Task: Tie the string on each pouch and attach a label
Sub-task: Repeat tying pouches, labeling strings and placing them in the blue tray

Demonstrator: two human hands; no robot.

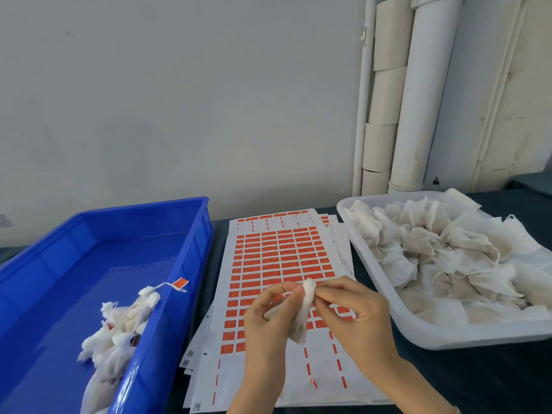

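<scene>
A small white cloth pouch [302, 316] hangs between my hands over the label sheets. My left hand [265, 321] grips its body and neck from the left. My right hand [352, 315] pinches the gathered top of the pouch from the right. The string itself is too thin to make out. Under my hands lies a stack of white sheets with rows of orange labels [280, 258]; some rows near the front are peeled off.
A blue bin [191, 243] on the left holds several tied pouches [119, 327], one with an orange label on its string [180, 283]. A clear tray [385, 294] on the right is heaped with loose pouches [442, 252]. White pipes [418, 94] run up the wall behind.
</scene>
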